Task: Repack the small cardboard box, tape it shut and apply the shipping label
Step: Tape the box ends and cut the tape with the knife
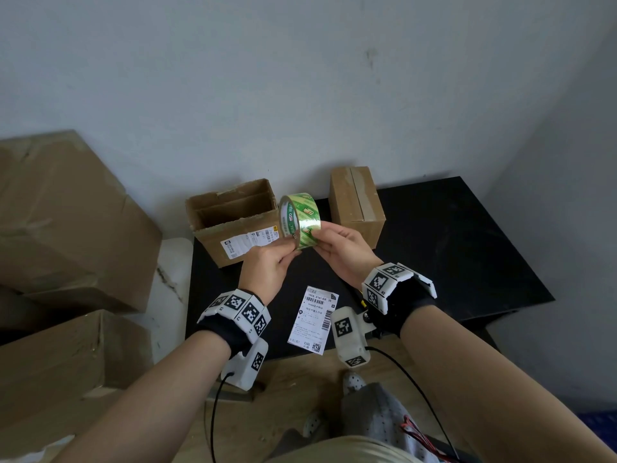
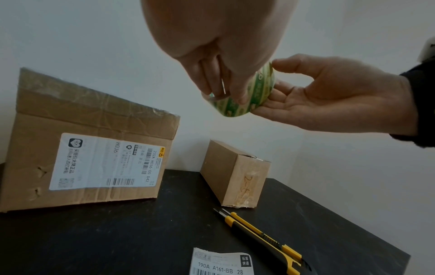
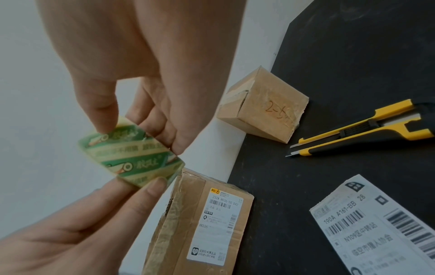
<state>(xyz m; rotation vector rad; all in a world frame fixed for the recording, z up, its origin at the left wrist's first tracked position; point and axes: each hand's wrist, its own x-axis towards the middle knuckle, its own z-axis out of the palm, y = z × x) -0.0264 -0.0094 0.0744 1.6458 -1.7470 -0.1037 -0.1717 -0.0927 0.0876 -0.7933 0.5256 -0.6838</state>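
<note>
Large brown cartons point(image 1: 66, 222) were stacked to the left of the black surface point(image 1: 467, 248). At its back edge, against the wall, an open cardboard box point(image 1: 230, 222) with an old label on its front stood with flaps up, and a smaller closed cardboard box point(image 1: 357, 205) stood to its right, well apart. Above the surface between them, both hands held a green-printed tape roll point(image 1: 299, 220) in the air: the left hand point(image 1: 267, 269) pinched its lower edge with curled fingers point(image 2: 242, 96), and the right hand point(image 1: 347, 252) gripped the rim from the other side. A loose shipping label point(image 1: 314, 320) lay flat near the front edge, and a yellow-and-black utility knife point(image 2: 261, 236) lay just beside it.
</note>
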